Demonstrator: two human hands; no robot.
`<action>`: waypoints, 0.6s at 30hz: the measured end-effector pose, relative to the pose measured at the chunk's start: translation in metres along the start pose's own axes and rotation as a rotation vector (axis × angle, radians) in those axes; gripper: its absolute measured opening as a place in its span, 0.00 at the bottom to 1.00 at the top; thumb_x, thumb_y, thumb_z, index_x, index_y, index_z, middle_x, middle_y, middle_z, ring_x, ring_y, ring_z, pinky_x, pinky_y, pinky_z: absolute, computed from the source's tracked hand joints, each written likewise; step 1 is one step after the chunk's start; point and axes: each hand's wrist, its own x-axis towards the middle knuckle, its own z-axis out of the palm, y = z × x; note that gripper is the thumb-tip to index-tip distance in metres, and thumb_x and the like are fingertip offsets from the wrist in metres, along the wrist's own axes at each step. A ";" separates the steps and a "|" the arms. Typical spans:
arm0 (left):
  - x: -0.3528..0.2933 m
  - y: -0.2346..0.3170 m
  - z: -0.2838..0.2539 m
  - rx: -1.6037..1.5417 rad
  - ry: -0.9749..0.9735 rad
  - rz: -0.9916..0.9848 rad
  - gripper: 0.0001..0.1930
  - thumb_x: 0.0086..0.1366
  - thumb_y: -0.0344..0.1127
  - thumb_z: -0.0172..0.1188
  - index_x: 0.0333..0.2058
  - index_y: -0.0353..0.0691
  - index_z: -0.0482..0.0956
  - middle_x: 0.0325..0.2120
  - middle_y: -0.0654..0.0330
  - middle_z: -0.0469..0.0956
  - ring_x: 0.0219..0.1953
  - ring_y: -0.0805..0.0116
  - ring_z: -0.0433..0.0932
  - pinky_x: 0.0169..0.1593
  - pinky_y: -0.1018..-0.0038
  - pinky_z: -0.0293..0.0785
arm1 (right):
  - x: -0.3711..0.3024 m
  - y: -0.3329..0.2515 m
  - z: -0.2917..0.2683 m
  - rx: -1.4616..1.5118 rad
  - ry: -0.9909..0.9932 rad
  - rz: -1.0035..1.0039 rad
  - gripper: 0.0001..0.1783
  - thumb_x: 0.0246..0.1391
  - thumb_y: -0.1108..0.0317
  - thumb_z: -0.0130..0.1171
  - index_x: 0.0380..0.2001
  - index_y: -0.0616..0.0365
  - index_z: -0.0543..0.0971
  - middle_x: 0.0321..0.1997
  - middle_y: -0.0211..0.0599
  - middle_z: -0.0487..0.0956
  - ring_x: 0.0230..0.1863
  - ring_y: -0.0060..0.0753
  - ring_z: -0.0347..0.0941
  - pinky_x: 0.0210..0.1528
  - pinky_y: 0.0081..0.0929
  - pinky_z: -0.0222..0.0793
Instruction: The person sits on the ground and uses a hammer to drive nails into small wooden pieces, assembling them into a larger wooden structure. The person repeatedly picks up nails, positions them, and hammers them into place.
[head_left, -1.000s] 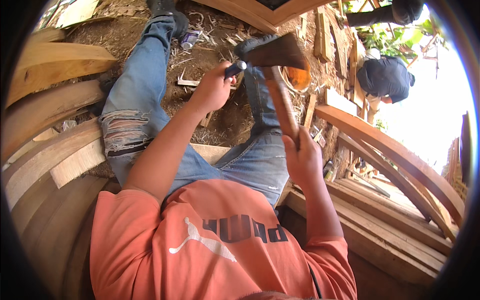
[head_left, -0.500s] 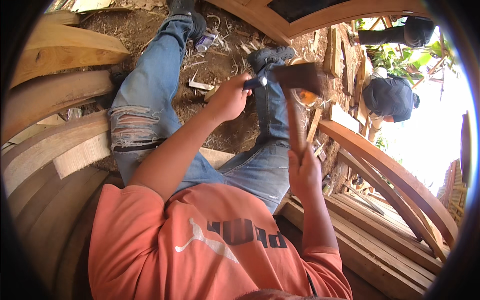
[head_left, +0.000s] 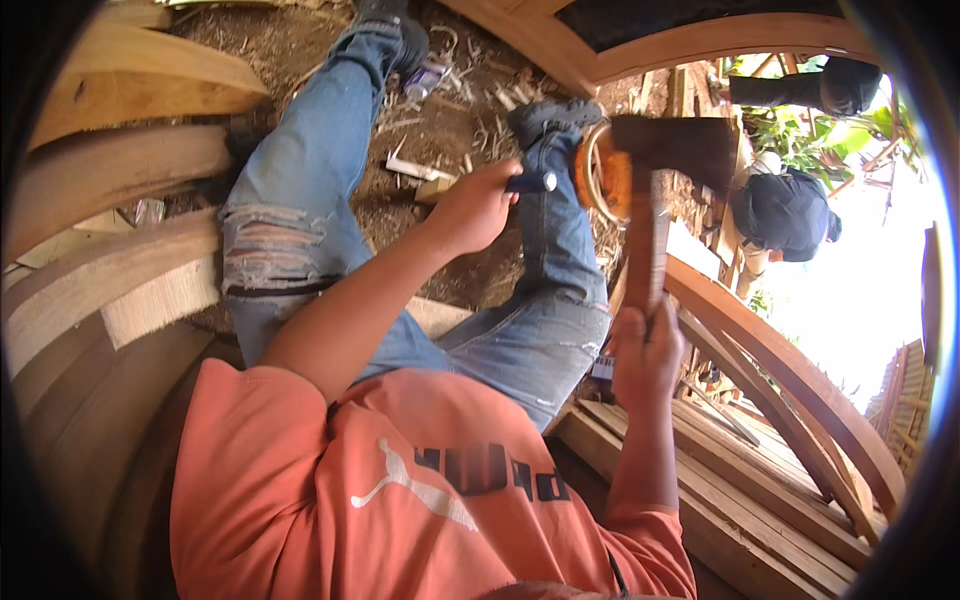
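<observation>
"Held, left to right?"

"Left hand [head_left: 478, 208]: grasping a blue handle [head_left: 530, 183], end exposed, probably keeping the grip clear. Right hand [head_left: 645, 350]: clasping a hatchet [head_left: 655, 165] low, probably for leverage. Both above the ground [head_left: 385, 210]."

"Around, in the way?"

"Curved boards [head_left: 150, 85], left; right leg [head_left: 560, 235], below, between tools; orange ring [head_left: 617, 175], nature unclear; curved beam [head_left: 755, 322], right."

Daylight burns out to white glare right of the axe [head_left: 650, 200], itself motion-blurred; far left and below it, wooden boards [head_left: 130, 420] dim into shadow. Black fisheye vignetting flanks the axe, blue-fringed rightward.
</observation>
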 end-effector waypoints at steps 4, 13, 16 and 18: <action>0.005 -0.001 -0.005 -0.071 -0.053 -0.104 0.03 0.74 0.24 0.56 0.44 0.38 0.75 0.33 0.44 0.81 0.41 0.36 0.83 0.45 0.50 0.77 | -0.007 0.010 0.016 0.254 0.059 -0.053 0.21 0.76 0.57 0.61 0.50 0.69 0.75 0.29 0.52 0.82 0.29 0.51 0.83 0.34 0.45 0.76; 0.013 -0.002 -0.017 -0.185 0.006 -0.167 0.04 0.72 0.24 0.56 0.42 0.37 0.79 0.33 0.48 0.83 0.37 0.48 0.85 0.44 0.56 0.78 | 0.003 0.033 0.054 0.524 0.031 0.094 0.13 0.81 0.61 0.51 0.50 0.60 0.75 0.27 0.30 0.77 0.23 0.22 0.73 0.27 0.26 0.70; 0.018 -0.010 -0.026 -0.072 -0.017 -0.232 0.04 0.73 0.27 0.56 0.42 0.39 0.80 0.31 0.52 0.83 0.36 0.54 0.85 0.43 0.58 0.78 | 0.019 0.034 0.085 0.480 0.025 0.155 0.14 0.82 0.58 0.52 0.52 0.59 0.75 0.27 0.29 0.76 0.22 0.23 0.73 0.25 0.26 0.70; 0.020 -0.035 -0.029 -0.087 0.053 -0.123 0.05 0.73 0.34 0.60 0.41 0.41 0.80 0.31 0.55 0.83 0.35 0.56 0.84 0.42 0.59 0.77 | 0.030 0.030 0.111 0.397 -0.097 0.244 0.14 0.81 0.56 0.54 0.51 0.57 0.76 0.27 0.26 0.76 0.23 0.22 0.74 0.25 0.26 0.70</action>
